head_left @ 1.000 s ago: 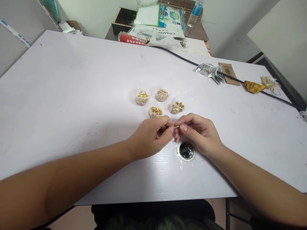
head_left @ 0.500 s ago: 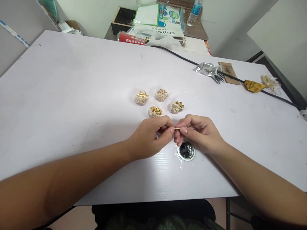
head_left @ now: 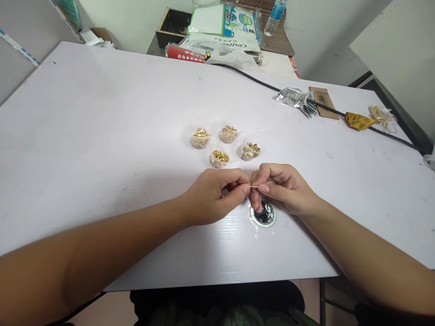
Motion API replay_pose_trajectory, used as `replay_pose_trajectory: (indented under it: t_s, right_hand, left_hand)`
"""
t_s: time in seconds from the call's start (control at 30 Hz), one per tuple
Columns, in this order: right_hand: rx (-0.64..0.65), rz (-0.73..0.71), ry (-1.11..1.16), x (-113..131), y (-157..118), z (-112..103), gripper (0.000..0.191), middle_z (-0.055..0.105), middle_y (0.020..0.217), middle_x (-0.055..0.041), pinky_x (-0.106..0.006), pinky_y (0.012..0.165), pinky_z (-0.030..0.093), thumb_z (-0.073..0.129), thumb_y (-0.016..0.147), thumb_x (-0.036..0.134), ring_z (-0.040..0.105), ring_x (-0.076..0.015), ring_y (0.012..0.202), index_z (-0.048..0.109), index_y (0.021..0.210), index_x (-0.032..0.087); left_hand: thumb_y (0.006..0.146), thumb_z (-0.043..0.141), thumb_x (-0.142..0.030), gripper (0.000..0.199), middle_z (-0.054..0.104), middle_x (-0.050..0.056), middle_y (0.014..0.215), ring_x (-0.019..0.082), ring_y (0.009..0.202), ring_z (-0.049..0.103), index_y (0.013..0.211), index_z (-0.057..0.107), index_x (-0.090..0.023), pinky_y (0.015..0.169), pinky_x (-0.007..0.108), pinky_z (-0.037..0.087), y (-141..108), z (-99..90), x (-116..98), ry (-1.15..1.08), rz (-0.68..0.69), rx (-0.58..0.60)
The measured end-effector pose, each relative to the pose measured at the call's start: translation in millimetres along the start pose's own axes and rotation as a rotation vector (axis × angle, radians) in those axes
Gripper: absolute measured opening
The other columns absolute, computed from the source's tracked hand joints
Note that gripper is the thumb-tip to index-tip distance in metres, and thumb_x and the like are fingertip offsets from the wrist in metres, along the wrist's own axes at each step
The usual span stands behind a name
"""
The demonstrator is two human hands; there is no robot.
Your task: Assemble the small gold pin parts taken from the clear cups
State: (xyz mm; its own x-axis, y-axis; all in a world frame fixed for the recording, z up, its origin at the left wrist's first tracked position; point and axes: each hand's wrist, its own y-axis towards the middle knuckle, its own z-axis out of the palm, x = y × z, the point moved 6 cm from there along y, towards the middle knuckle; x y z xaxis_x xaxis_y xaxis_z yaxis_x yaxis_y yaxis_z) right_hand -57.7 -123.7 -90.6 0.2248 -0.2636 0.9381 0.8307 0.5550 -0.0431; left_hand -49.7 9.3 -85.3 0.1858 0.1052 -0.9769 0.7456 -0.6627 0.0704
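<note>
A thin gold-coloured metal pin (head_left: 253, 186) bridges the gap between my hands. My left hand (head_left: 222, 194) pinches one end between thumb and forefinger. The other end is gripped by the thumb and fingertips of my right hand (head_left: 283, 188). Both ends are hidden by fingertips. Just beyond the hands stand several small clear cups of gold-coloured metal parts: one cup at the left (head_left: 200, 140) with long thin pieces, one at the back (head_left: 229, 136), one at the right (head_left: 250, 153), and one nearest me (head_left: 219, 159).
A round grommet with a dark centre (head_left: 264, 214) is set in the white table (head_left: 102, 136) below my right hand. A black cable (head_left: 258, 81) crosses the back right, past silver foil (head_left: 295, 97), cardboard (head_left: 324, 102) and gold foil (head_left: 359, 121). Behind stands a water bottle (head_left: 274, 19).
My hands have shifted slightly toward me, and a little more of the pin shows between the fingertips. The cups stay in place.
</note>
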Motion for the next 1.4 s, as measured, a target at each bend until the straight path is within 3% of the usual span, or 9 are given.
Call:
replay_pose_trajectory:
  t_s: [0.23, 0.5, 0.7, 1.0, 1.4]
  right_hand:
    - [0.031, 0.013, 0.033, -1.0, -0.4, 2.8, 0.01, 0.073, 0.072, -0.0036, -0.022, 0.053, 0.058, 0.064, 0.092, 0.016, 0.069, -0.0106, 0.059, 0.063, 0.083, 0.013]
    - [0.002, 0.088, 0.12, -5.8, -0.3, 5.7, 0.016, 0.071, 0.065, -0.0005, -0.019, 0.044, 0.055, 0.071, 0.087, 0.022, 0.066, -0.0102, 0.051, 0.061, 0.077, 0.015]
    - [-0.049, 0.119, 0.151, -10.1, -0.4, 5.0, 0.02, 0.069, 0.062, 0.0006, -0.018, 0.039, 0.053, 0.074, 0.083, 0.025, 0.066, -0.0112, 0.049, 0.06, 0.073, 0.015]
    - [-0.048, 0.145, 0.178, -11.2, -0.5, 5.0, 0.019, 0.069, 0.062, 0.0002, -0.018, 0.043, 0.054, 0.072, 0.085, 0.021, 0.066, -0.0104, 0.05, 0.059, 0.073, 0.014]
    - [-0.06, 0.192, 0.184, -15.3, 0.2, 4.5, 0.025, 0.067, 0.058, 0.0013, -0.017, 0.039, 0.05, 0.075, 0.082, 0.026, 0.062, -0.01, 0.045, 0.056, 0.07, 0.015]
  left_hand:
    - [0.091, 0.051, -0.022, 0.016, 0.068, 0.003, 0.073, 0.012, 0.066, 0.062, 0.077, 0.058, -0.016, 0.057, 0.023, 0.047, -0.1, 1.8, 0.8, -0.049, -0.018, 0.046]
    - [0.09, 0.051, -0.021, 0.015, 0.063, 0.0, 0.068, 0.01, 0.059, 0.05, 0.078, 0.058, -0.016, 0.056, 0.023, 0.041, 0.1, 1.2, 1.0, -0.081, -0.009, 0.056]
    - [0.091, 0.05, -0.021, 0.016, 0.064, 0.001, 0.071, 0.01, 0.063, 0.053, 0.078, 0.057, -0.016, 0.059, 0.023, 0.043, 0.4, 2.4, -0.4, -0.122, 0.005, 0.077]
    - [0.089, 0.05, -0.018, 0.015, 0.055, -0.003, 0.062, 0.007, 0.054, 0.043, 0.077, 0.058, -0.016, 0.051, 0.019, 0.035, -0.6, -1.1, -2.8, 0.011, 0.067, 0.024]
    - [0.09, 0.049, -0.017, 0.015, 0.058, -0.003, 0.064, 0.007, 0.055, 0.045, 0.077, 0.057, -0.016, 0.052, 0.02, 0.037, -1.3, 0.8, -2.3, 0.029, 0.086, 0.022]
